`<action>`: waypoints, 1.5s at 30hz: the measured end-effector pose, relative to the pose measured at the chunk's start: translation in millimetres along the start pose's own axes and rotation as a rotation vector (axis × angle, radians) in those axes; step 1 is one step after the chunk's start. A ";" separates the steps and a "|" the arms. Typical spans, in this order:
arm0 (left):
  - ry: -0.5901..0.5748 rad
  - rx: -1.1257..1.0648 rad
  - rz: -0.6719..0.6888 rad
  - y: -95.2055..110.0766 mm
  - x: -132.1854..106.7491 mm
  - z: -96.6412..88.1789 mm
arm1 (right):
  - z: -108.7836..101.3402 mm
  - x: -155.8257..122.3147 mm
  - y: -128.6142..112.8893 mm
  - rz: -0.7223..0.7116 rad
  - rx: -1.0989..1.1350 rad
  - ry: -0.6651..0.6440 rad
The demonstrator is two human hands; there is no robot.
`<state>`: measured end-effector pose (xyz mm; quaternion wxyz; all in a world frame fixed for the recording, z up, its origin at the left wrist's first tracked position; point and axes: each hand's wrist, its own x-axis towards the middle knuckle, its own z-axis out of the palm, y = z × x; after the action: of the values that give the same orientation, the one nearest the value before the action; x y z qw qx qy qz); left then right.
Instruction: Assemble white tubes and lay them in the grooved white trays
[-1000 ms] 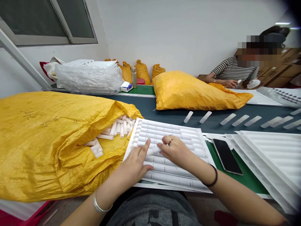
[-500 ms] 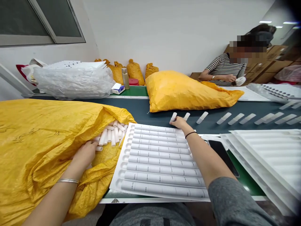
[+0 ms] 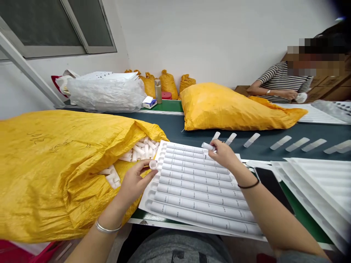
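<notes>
My left hand point(image 3: 134, 180) pinches a short white tube point(image 3: 153, 165), its round open end facing up, between thumb and fingers. It is over the left edge of a white ridged tray point(image 3: 146, 197), which holds rows of white tubes with small dark print. In my right hand point(image 3: 223, 155) is another short white tube point(image 3: 207, 146), tilted above the tray's far right part. Left of the tray lies a yellow woven sack point(image 3: 85, 142), open towards it, with many loose white tubes point(image 3: 142, 149) in its mouth.
Frosted tubes point(image 3: 251, 140) lie spaced along the dark belt point(image 3: 164, 124) behind the tray. A full yellow sack point(image 3: 233, 107) lies across it. Right of the tray are a black phone point(image 3: 272, 190) and stacked white trays point(image 3: 323, 179). A person point(image 3: 285, 82) sits at the far right.
My left hand has come out of the sack with a tube. My right hand has drawn back from the belt to over the tray, holding a tube. The view has turned slightly left.
</notes>
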<state>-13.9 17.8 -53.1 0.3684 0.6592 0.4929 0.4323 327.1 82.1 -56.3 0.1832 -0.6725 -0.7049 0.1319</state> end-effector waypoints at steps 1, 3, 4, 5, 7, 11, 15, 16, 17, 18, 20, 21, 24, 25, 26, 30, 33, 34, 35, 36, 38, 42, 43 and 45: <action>-0.001 -0.152 -0.022 3.5 -4.1 7.8 | 0.4 -13.9 -13.5 -0.050 0.128 -0.010; 0.029 -0.433 -0.056 10.4 -10.4 23.4 | 5.0 -43.3 -41.4 -0.154 0.514 -0.114; 0.054 -0.550 -0.069 13.8 -12.5 30.6 | 8.7 -57.1 -53.8 -0.188 0.713 -0.192; 0.079 -0.643 -0.078 16.9 -14.1 36.8 | 12.6 -69.2 -64.2 -0.211 0.889 -0.258; 0.105 -0.743 -0.086 21.2 -15.7 44.6 | 18.7 -86.5 -76.6 -0.230 1.083 -0.300; 0.112 -0.456 -0.051 24.5 -17.3 39.8 | 12.4 -95.5 -73.9 -0.383 0.957 -0.033; -0.086 0.044 0.104 33.8 -20.1 23.9 | -10.0 -92.0 -68.3 -0.683 0.572 0.087; -0.151 0.108 0.141 37.1 -20.7 21.1 | -14.3 -91.5 -69.1 -0.728 0.516 0.074; -0.206 0.152 0.168 40.0 -21.3 19.1 | -17.2 -91.4 -70.6 -0.754 0.478 0.057; -0.240 0.181 0.190 42.4 -21.9 17.9 | -18.7 -91.5 -72.4 -0.761 0.455 0.046; -0.244 0.230 0.243 44.8 -23.2 17.4 | -17.9 -92.3 -75.7 -0.724 0.441 0.034; -0.226 0.253 0.284 44.9 -23.9 18.0 | -16.0 -92.8 -76.9 -0.687 0.442 0.029; -0.149 0.308 0.442 43.4 -26.5 21.5 | -9.0 -94.5 -79.1 -0.572 0.474 -0.001; -0.124 0.322 0.485 43.3 -27.5 22.9 | -7.3 -95.2 -79.8 -0.550 0.489 -0.007; -0.104 0.333 0.516 43.7 -28.5 24.1 | -6.2 -96.0 -80.7 -0.544 0.503 -0.006; -0.076 0.330 0.559 46.7 -33.7 29.2 | -5.5 -101.3 -86.6 -0.624 0.524 0.022; -0.113 0.337 0.545 41.2 -37.7 34.9 | 0.6 -102.3 -90.7 -0.670 0.456 -0.013; -0.142 0.361 0.531 36.8 -38.3 36.8 | 4.8 -99.8 -91.2 -0.692 0.385 -0.028; -0.181 0.395 0.508 31.1 -37.9 38.0 | 9.6 -94.9 -90.9 -0.711 0.287 -0.043; -0.225 0.437 0.473 24.5 -36.2 37.9 | 14.5 -87.0 -89.5 -0.699 0.171 -0.055; -0.287 0.550 0.373 9.0 -27.4 31.3 | 21.9 -61.9 -81.5 -0.561 -0.042 -0.043; -0.217 0.916 0.136 -25.5 15.5 -8.5 | 19.5 14.1 -40.4 -0.122 -0.178 0.082; -0.204 0.954 0.105 -34.1 29.7 -20.7 | 17.3 33.2 -26.5 -0.027 -0.189 0.102; -0.217 0.995 0.071 -50.2 57.8 -41.8 | 15.3 65.3 0.6 0.136 -0.206 0.079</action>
<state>-61.4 88.4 -72.1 0.0440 0.8122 0.5751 0.0868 319.2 148.1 -65.0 0.1312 -0.7387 -0.6597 0.0443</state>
